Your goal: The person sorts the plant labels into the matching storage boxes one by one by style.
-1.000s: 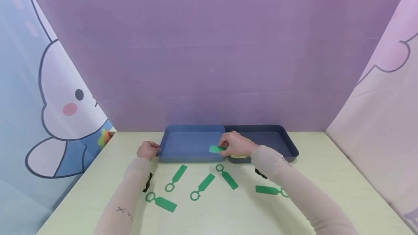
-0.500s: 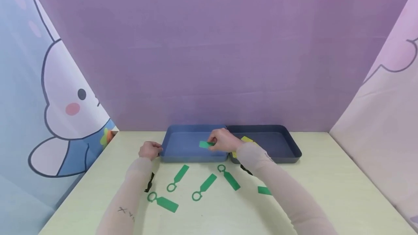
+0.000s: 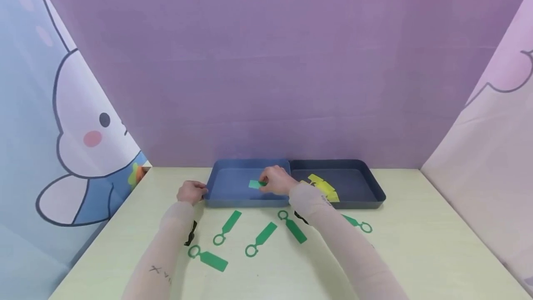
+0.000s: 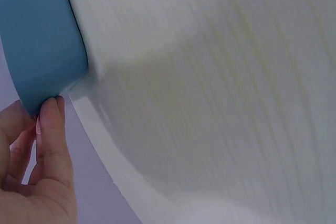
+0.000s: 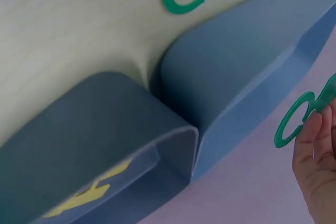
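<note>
My left hand (image 3: pixel 191 192) pinches the left edge of a shallow blue tray (image 3: pixel 245 203); in the left wrist view, thumb and fingers meet at the tray's corner (image 4: pixel 44 51). Over the right half of that tray, my right hand (image 3: pixel 276 181) holds a flat green ring tag (image 3: pixel 254 184) between thumb and fingertips. The right wrist view shows the tag's ring (image 5: pixel 284 121) sticking out past the fingers, while the rest of it runs out of frame. Several more green ring tags (image 3: pixel 264 234) lie spread on the table in front of the trays.
A dark navy tray (image 3: pixel 354 177) stands right against the blue one and holds several yellow tags (image 3: pixel 323 186). Behind both trays rises a purple cloth backdrop (image 3: pixel 266 68). Printed cartoon curtains (image 3: pixel 83 119) flank the pale table (image 3: pixel 416 235).
My right hand has moved left with the green ring tag, from the seam between the trays to over the blue tray. The left hand has stayed at the tray's edge.
</note>
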`<state>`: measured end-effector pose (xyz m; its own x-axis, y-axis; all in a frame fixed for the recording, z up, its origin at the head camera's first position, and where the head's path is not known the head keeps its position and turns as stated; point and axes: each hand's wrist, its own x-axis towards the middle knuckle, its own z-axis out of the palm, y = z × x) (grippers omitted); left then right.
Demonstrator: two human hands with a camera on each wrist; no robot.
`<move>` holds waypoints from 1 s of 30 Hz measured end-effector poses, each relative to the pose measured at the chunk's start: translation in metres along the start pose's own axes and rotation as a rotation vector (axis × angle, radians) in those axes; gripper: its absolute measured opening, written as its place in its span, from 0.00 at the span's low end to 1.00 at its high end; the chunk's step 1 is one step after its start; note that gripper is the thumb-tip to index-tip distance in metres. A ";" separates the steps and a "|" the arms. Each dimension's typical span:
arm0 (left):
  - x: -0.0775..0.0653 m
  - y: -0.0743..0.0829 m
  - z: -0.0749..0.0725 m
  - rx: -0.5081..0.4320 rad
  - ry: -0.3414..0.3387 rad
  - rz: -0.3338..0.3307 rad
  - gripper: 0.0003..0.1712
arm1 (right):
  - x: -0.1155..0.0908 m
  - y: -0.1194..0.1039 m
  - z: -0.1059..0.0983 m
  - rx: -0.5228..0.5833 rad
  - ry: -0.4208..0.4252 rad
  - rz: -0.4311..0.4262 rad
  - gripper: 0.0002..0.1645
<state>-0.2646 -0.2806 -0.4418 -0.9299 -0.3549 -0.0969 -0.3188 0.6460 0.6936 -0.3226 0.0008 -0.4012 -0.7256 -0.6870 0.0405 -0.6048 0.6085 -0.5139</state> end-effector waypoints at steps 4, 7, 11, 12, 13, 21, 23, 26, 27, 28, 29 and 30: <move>0.000 0.000 0.000 0.006 0.003 -0.007 0.16 | 0.003 0.003 0.006 -0.015 0.007 0.020 0.11; 0.000 -0.001 0.001 0.007 0.008 -0.013 0.16 | 0.004 0.006 0.011 -0.041 0.013 0.056 0.12; 0.000 -0.002 0.003 0.002 0.022 -0.015 0.16 | 0.004 0.010 0.017 -0.052 0.019 0.093 0.12; 0.001 -0.002 0.003 0.002 0.024 -0.015 0.16 | 0.005 0.011 0.019 -0.051 0.020 0.098 0.12; 0.001 -0.003 0.003 0.006 0.026 -0.016 0.16 | 0.005 0.013 0.021 -0.050 0.018 0.103 0.12; 0.001 -0.004 0.004 -0.004 0.029 -0.024 0.16 | 0.007 0.026 0.033 -0.047 0.000 0.137 0.09; 0.002 -0.003 0.005 -0.011 0.029 -0.024 0.16 | 0.007 0.028 0.035 -0.055 0.000 0.151 0.09; 0.002 -0.002 0.005 -0.011 0.031 -0.022 0.15 | 0.006 0.028 0.037 -0.064 0.001 0.175 0.10; 0.002 -0.002 0.005 -0.010 0.033 -0.024 0.15 | 0.006 0.028 0.038 -0.063 0.000 0.183 0.10; 0.002 -0.001 0.005 -0.006 0.036 -0.025 0.15 | 0.007 0.028 0.039 -0.060 -0.003 0.185 0.10; 0.002 0.000 0.005 -0.001 0.038 -0.025 0.15 | 0.007 0.028 0.040 -0.058 -0.004 0.189 0.10; 0.002 0.000 0.005 0.000 0.041 -0.024 0.15 | 0.008 0.028 0.040 -0.055 -0.004 0.195 0.10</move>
<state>-0.2671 -0.2780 -0.4451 -0.9136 -0.3978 -0.0841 -0.3410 0.6371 0.6912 -0.3318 -0.0032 -0.4497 -0.8295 -0.5554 -0.0583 -0.4701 0.7508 -0.4641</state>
